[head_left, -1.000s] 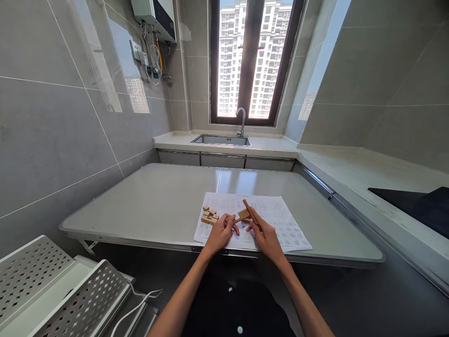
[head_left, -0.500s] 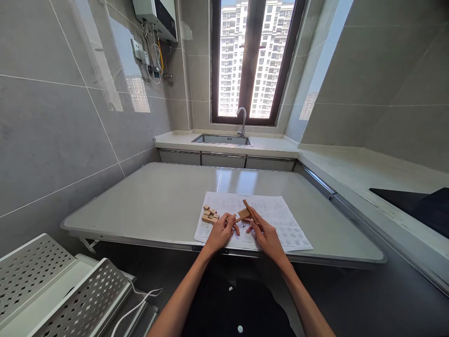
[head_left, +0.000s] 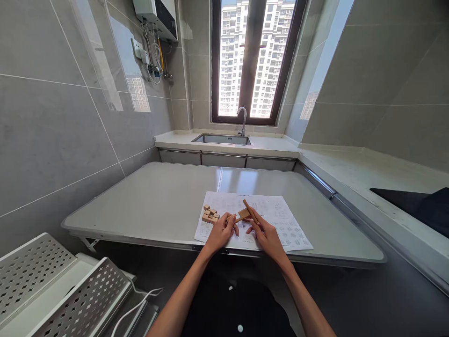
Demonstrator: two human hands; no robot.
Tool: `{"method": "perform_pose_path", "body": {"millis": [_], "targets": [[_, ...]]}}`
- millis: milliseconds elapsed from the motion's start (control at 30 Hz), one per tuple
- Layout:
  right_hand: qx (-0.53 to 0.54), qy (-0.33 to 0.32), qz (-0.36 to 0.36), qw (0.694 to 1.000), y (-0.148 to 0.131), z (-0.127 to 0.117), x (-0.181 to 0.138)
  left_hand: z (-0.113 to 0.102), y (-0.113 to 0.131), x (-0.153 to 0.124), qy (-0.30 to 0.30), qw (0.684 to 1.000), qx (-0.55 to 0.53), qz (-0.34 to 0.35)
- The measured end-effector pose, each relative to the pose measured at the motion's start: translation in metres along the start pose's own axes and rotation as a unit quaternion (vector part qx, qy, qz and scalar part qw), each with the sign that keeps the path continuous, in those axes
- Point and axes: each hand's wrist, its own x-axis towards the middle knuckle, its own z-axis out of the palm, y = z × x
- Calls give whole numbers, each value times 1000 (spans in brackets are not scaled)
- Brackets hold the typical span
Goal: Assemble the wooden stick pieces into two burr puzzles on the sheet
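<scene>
Both my hands rest on a printed paper sheet [head_left: 280,220] lying on the grey table [head_left: 157,201]. My left hand [head_left: 220,231] pinches one end of a small wooden piece [head_left: 242,215], its fingers curled. My right hand [head_left: 266,234] grips a long thin wooden stick [head_left: 249,209] that tilts up and away from me, touching the same small piece. A little heap of pale wooden blocks [head_left: 209,215] lies on the sheet just left of my left hand.
A sink with a tap [head_left: 224,138] sits under the window at the back. A black cooktop [head_left: 417,208] is set in the counter on the right. Perforated metal stands [head_left: 59,285] and a white cable [head_left: 136,309] lie low on the left.
</scene>
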Motion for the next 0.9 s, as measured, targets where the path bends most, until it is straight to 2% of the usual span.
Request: {"method": "perform_pose_path", "body": {"millis": [500,900], "targets": [[45,-12,25,999,1,-2,0,-1,2,-1,-6,1000,18,4],[-13,-27,-8,1000,5,2,-1,0,3,-1,-4,1000,8,-5]]}}
